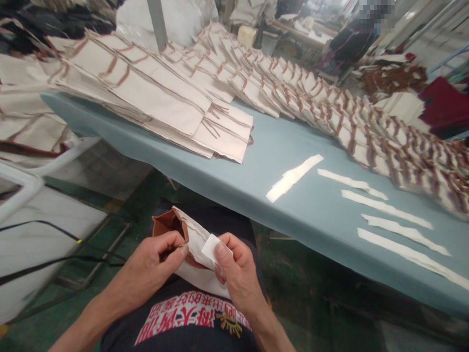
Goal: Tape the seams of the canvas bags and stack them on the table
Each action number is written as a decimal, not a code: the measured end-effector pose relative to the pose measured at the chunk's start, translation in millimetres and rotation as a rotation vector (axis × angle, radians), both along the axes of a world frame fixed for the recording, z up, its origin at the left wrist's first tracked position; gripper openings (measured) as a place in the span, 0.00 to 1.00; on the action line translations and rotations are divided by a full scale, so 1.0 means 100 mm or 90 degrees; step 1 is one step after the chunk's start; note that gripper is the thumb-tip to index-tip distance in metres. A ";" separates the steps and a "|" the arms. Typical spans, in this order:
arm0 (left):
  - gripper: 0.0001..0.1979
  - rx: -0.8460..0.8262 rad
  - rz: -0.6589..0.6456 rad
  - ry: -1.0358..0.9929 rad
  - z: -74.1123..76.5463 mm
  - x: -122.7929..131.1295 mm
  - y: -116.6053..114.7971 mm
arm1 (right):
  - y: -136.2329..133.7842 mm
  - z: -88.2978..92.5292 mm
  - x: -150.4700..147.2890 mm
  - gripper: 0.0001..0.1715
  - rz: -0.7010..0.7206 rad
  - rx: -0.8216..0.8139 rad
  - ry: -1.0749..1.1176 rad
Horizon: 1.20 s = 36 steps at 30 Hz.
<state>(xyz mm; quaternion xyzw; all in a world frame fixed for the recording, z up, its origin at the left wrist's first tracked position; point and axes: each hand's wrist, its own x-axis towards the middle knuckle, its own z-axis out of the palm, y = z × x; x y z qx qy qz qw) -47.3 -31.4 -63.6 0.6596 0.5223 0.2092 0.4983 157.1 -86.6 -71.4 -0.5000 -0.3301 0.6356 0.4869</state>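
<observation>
A cream fabric pouch [198, 235] with a brown lining hangs over my lap, its brown opening facing up and left. My left hand [156, 259] pinches the brown edge of that opening between thumb and fingers. Between the thumb and fingers of my right hand [238, 266] is a small white strip [210, 246], lying against the pouch's cream side. Whether my right fingers also grip the pouch fabric is hard to see. The inside of the pouch is mostly in shadow.
A table with a blue-green cover [234, 183] runs across in front of me. On it lie stacked cream pieces with brown trim [157, 98], a long overlapping row [330, 112] and several white strips [388, 210]. White bins [69, 166] stand left; a person [351, 44] is far back.
</observation>
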 end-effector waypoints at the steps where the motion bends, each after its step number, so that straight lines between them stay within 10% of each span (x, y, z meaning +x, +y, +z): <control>1: 0.21 0.003 0.007 0.000 0.03 0.03 0.00 | 0.00 0.01 0.00 0.41 0.002 0.005 -0.016; 25: 0.28 -0.165 0.053 -0.238 0.20 0.28 0.05 | -0.05 0.45 -0.03 0.19 -0.113 0.158 -0.310; 36: 0.26 -0.128 0.079 -0.219 0.05 0.23 -0.03 | 0.04 0.16 -0.21 0.16 -0.128 0.136 -0.381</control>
